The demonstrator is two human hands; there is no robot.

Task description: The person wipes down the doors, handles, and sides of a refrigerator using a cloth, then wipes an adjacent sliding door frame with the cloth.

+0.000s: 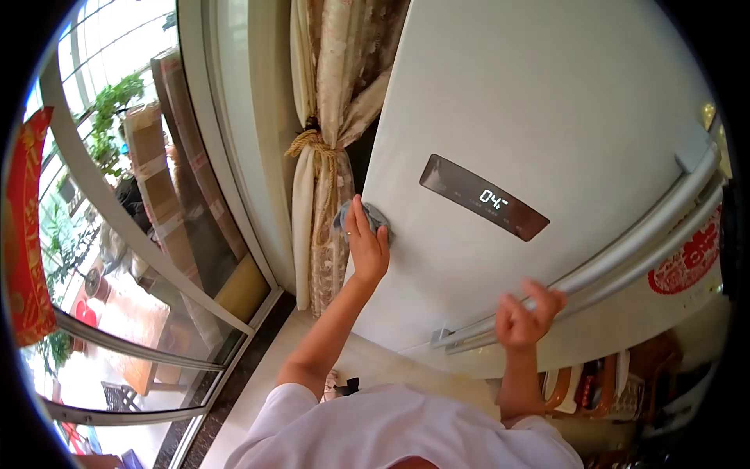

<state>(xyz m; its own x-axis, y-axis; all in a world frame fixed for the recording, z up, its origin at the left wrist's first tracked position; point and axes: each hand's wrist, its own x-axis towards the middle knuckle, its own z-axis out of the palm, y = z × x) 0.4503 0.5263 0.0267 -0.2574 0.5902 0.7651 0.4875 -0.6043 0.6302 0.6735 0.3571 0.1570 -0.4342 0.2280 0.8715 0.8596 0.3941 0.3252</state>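
My left hand (366,244) presses a grey-blue cloth (378,216) against the left edge of a white refrigerator door (500,94). Its fingers lie over the cloth and partly hide it. A dark display panel (457,187) with lit digits sits on the door, up and right of that hand. My right hand (526,316) hangs in front of the long door handles (601,270), holding nothing. Its fingers are loosely bent and apart, slightly blurred. Whether it touches a handle, I cannot tell.
A patterned curtain (332,78) tied with a gold cord (316,144) hangs left of the refrigerator. Further left, glass sliding doors (117,344) show plants and cardboard boxes (152,180) beyond. Wooden furniture (601,387) stands at lower right.
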